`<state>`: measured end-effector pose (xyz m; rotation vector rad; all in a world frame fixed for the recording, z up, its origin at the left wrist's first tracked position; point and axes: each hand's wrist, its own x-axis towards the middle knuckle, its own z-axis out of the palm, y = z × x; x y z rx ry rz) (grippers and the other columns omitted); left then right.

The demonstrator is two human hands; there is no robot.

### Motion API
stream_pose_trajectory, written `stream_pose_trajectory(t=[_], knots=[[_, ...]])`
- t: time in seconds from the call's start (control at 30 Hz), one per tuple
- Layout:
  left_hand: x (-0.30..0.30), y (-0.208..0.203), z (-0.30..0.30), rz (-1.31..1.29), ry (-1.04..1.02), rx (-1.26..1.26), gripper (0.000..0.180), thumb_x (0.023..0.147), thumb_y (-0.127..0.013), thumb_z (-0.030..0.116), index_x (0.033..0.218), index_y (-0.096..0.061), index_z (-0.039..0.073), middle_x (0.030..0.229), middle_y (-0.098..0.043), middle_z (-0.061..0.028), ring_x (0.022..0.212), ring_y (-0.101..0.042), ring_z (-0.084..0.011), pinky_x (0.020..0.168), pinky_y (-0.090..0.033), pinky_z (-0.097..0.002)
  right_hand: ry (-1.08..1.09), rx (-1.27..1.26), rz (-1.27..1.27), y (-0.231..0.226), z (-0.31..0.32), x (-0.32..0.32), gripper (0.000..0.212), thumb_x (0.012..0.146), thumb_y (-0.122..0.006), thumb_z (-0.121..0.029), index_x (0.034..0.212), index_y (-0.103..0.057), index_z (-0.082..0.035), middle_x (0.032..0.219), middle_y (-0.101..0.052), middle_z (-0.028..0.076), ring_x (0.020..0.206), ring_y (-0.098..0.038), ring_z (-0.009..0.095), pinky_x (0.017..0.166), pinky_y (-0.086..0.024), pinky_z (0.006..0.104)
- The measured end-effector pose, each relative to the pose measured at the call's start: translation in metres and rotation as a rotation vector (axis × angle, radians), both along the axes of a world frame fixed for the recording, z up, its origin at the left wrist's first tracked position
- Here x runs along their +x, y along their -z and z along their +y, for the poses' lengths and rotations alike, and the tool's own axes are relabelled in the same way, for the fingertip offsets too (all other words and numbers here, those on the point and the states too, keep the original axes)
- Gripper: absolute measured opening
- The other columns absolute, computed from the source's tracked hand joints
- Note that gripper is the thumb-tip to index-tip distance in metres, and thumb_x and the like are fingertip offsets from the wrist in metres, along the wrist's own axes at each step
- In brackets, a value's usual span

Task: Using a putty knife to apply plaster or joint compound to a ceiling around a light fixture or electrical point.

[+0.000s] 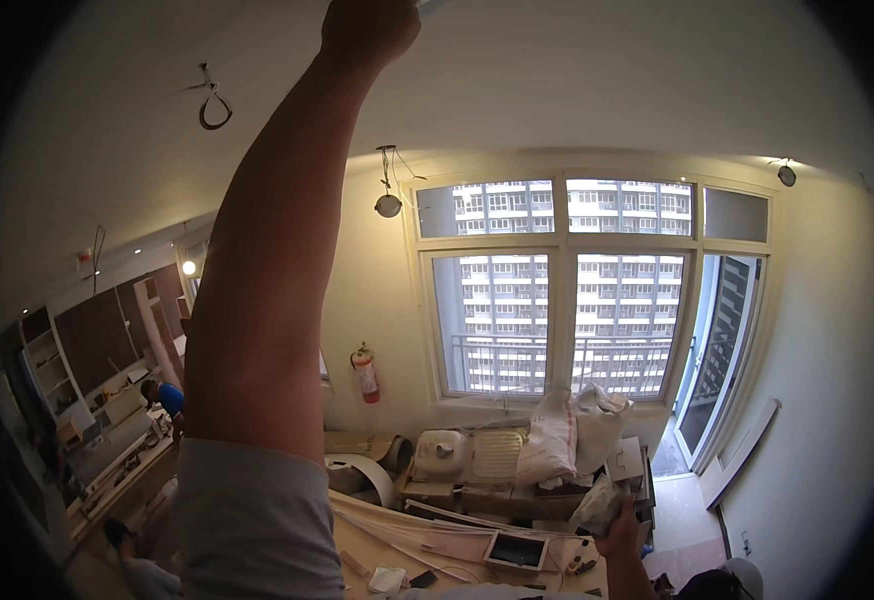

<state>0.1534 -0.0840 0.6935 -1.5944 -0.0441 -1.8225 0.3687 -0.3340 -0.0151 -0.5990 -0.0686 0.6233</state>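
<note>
My left arm, in a grey short sleeve point(257, 510), reaches straight up across the view. At the top edge my left hand point(369, 32) is closed near the white ceiling point(577, 70). A thin pale edge of something point(435, 6) shows beside the fist, mostly cut off, so its kind cannot be told. Low on the right, my right hand point(619, 537) is closed around a crumpled, pale grey bag-like bundle point(596, 505). Beneath it lies a cluttered work surface point(437, 553), with a dark-faced rectangular panel in a white frame point(516, 550).
Wires and loose lamps point(388, 205) dangle from the ceiling. White sacks point(549, 440), a basin point(442, 455) and boxes stand under the window point(617, 320). A fire extinguisher point(365, 375) hangs on the wall. People point(165, 398) are at left; a capped head point(727, 584) is at lower right.
</note>
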Motion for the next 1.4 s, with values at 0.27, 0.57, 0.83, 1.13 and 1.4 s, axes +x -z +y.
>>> stream_pose_trajectory(t=[0.27, 0.57, 0.83, 1.13, 1.4], knots=[[0.003, 0.002, 0.000, 0.074, -0.315, -0.248, 0.020, 0.089, -0.053, 0.008, 0.103, -0.065, 0.002, 0.099, -0.068, -0.0176, 0.095, -0.064, -0.0327, 0.084, -0.050, -0.0425, 0.111, -0.132, -0.026, 0.010, -0.013, 0.016, 0.057, 0.096, -0.039, -0.059, 0.125, -0.053, -0.011, 0.119, -0.060, 0.008, 0.109, -0.060, 0.027, 0.092, -0.050, 0.0467], [-0.024, 0.012, 0.037, 0.033, -0.224, -0.046, 0.023, 0.089, -0.058, 0.023, 0.107, -0.066, 0.011, 0.097, -0.069, -0.0136, 0.090, -0.065, -0.0332, 0.079, -0.053, -0.0426, 0.160, 0.023, 0.021, 0.017, -0.046, 0.027, 0.062, 0.095, -0.038, -0.060, 0.135, -0.046, -0.013, 0.133, -0.052, 0.010, 0.121, -0.051, 0.030, 0.100, -0.040, 0.0505], [-0.100, 0.016, 0.015, -0.125, -0.247, 0.040, 0.020, 0.090, -0.057, 0.012, 0.104, -0.064, 0.000, 0.101, -0.067, -0.0180, 0.097, -0.063, -0.0341, 0.086, -0.049, -0.0433, 0.056, -0.043, -0.021, 0.031, -0.026, 0.025, 0.062, 0.095, -0.040, -0.059, 0.136, -0.046, -0.013, 0.134, -0.051, 0.010, 0.120, -0.053, 0.029, 0.097, -0.045, 0.0481], [-0.117, 0.018, 0.009, -0.142, -0.256, -0.074, 0.021, 0.090, -0.057, 0.013, 0.104, -0.065, -0.001, 0.102, -0.066, -0.0201, 0.097, -0.063, -0.0356, 0.086, -0.049, -0.0439, -0.044, 0.035, 0.005, 0.002, 0.010, 0.003, 0.057, 0.096, -0.043, -0.056, 0.130, -0.050, -0.012, 0.124, -0.059, 0.007, 0.111, -0.059, 0.027, 0.094, -0.047, 0.0463], [-0.118, 0.001, 0.027, -0.105, -0.457, -0.044, 0.025, 0.089, -0.057, 0.022, 0.110, -0.066, 0.013, 0.095, -0.069, -0.0126, 0.091, -0.066, -0.0317, 0.080, -0.053, -0.0418, -0.119, 0.018, -0.062, 0.019, 0.025, 0.006, 0.058, 0.095, -0.043, -0.057, 0.130, -0.050, -0.012, 0.125, -0.059, 0.007, 0.111, -0.059, 0.025, 0.095, -0.047, 0.0427]])
